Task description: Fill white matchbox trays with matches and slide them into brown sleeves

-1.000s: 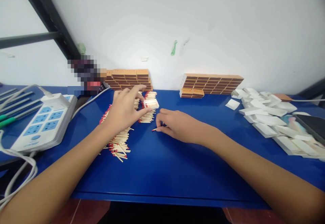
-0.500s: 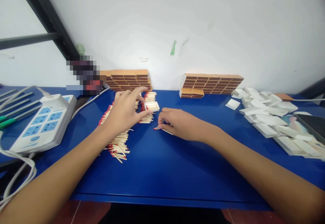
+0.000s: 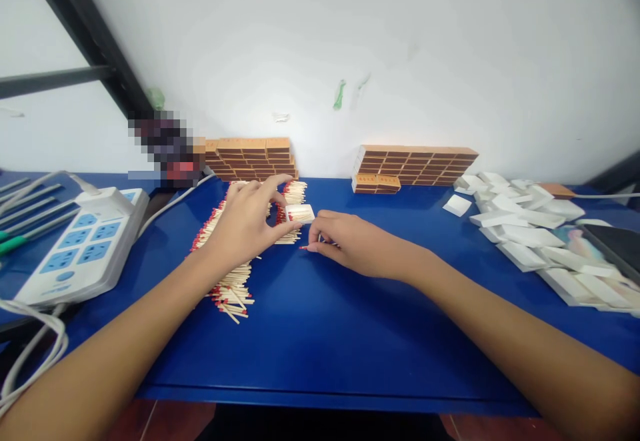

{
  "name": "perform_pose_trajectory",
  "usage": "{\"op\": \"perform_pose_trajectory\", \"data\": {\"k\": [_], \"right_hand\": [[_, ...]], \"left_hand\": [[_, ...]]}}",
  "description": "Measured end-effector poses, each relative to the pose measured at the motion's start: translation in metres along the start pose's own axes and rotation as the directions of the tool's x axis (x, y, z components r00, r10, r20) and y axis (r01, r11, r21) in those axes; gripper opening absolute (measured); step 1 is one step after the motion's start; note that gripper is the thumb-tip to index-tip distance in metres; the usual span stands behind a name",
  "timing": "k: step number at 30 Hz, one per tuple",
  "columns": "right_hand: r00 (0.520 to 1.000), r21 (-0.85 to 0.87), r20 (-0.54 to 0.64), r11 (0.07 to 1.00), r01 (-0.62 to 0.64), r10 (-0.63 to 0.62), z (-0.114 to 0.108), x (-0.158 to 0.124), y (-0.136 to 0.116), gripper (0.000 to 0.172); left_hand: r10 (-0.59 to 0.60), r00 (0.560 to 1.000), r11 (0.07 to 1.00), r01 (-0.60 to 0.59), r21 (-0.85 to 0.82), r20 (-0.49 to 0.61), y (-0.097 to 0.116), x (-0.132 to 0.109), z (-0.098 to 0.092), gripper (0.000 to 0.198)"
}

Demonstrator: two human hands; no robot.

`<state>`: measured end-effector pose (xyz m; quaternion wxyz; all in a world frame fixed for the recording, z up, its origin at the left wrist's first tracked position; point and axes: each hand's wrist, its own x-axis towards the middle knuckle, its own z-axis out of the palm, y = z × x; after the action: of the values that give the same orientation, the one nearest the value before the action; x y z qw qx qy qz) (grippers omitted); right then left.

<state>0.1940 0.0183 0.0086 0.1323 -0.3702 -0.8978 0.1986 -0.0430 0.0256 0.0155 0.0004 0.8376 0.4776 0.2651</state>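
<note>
I take the centre of the view as the middle of the clock. Near nine o'clock, a white power strip [image 3: 80,251] lies on the blue table [image 3: 300,341]. Toward eight o'clock is a heap of red-headed matches [image 3: 234,282], and about ten o'clock a left stack of matchboxes [image 3: 253,155]. The left hand [image 3: 245,219] is bent narrow, thumb and fingers holding a white matchbox tray [image 3: 300,208], almost at the centre, with some matches inside. At about half past four, the right hand [image 3: 350,244] pinches a matchstick [image 3: 303,247]; whether more are in its grip, I cannot tell. Half a second ago, a match shaft was visible below this palm; now it is hidden, so probably the matches are gathered more closely. Toward half past two is a right stack of matchboxes [image 3: 417,164]; near three o'clock, spread white trays [image 3: 530,234].
</note>
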Motion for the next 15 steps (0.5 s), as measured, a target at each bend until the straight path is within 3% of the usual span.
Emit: {"op": "perform_pose_trajectory", "data": {"k": [5,9,15], "right_hand": [[0.988,0.064,-0.154,0.998,0.029,-0.019,-0.005,0.002,0.008,0.015],[0.970,0.002,-0.242,1.000,-0.022,0.022,0.000,0.006,0.011,0.009],[0.955,-0.046,-0.296,0.999,-0.011,-0.003,-0.004,0.008,0.012,0.010]], "left_hand": [[0.038,0.999,0.999,-0.038,-0.034,0.012,0.002,-0.002,0.004,0.070],[0.083,0.996,0.993,-0.081,-0.080,0.026,0.006,-0.004,0.008,0.072],[0.107,0.994,0.990,-0.105,-0.099,0.016,0.009,-0.005,0.009,0.072]]}}
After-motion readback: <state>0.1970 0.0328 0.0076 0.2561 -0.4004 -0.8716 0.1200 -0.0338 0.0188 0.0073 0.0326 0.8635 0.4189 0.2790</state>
